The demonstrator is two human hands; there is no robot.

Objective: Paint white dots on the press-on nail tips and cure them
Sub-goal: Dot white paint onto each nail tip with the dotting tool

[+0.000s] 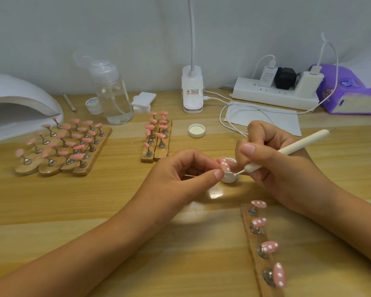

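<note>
Wood strip (257, 264) at near-right edge of tabletop carries four pink dotted tips (269, 246) on metal pins. Mid-tabletop, left hand (180, 174) has thumb + forefinger clamped on a fifth nail tip (225, 165), or its pin (hidden), just over the open white paint pot (229, 176). Right hand (276, 166) has its fingers closed round the dotting pen (298, 144), pen-style, w/ the white-loaded ball end just beside the tip. Step, prob.: dotting, part done. The tip is glossy pink and already has a few white dots. Next needs a light, steady touch on bare pink, then seating the tip on the strip. Curing not begun; lamp (19, 103) sits at far-left edge.
</note>
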